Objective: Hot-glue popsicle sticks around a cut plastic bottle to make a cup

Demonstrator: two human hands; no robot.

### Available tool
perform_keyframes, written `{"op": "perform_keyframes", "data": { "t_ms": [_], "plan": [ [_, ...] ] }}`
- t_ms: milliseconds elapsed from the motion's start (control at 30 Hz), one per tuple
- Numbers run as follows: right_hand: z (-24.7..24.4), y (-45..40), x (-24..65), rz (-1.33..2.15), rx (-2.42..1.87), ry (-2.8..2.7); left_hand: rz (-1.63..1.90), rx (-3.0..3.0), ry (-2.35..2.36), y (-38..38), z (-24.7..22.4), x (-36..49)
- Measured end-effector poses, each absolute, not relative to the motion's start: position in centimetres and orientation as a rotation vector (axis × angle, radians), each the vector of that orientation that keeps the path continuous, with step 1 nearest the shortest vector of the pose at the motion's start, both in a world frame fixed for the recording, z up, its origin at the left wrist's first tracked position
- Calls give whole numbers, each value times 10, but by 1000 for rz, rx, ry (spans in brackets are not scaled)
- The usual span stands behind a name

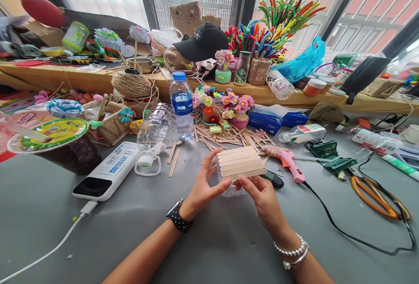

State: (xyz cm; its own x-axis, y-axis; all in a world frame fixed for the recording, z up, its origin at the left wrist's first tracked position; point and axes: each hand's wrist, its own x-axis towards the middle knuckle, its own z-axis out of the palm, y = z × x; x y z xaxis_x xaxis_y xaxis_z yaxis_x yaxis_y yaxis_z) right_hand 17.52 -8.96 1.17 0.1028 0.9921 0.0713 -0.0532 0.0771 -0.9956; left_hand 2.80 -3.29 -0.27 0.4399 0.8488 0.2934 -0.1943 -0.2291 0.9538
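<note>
A panel of pale, flat wooden sticks (241, 161) rests over a clear plastic container (231, 191), above the grey table (131, 240). The left hand (204, 183) is curved around the container; the right hand (266, 201) pinches the panel's near edge. The row seems already formed; whether glued, I cannot tell. Behind, many loose wooden sticks (214, 137) lie unused.

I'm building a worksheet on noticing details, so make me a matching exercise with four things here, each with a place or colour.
1. glue gun
2. power bank
3. cap
4. row of craft sticks

A. black, above the wooden shelf
B. between the left hand and the right hand
C. pink
D. white, joined to a white cable

Pairs: 1-C, 2-D, 3-A, 4-B
</note>
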Motion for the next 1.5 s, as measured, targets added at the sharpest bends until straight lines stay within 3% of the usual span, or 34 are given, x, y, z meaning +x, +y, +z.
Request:
{"op": "perform_keyframes", "data": {
  "t_ms": [1500],
  "plan": [
    [5,-91,173,1124,-1111,-1045,1150,1564,603,-34,1,26]
  ]
}}
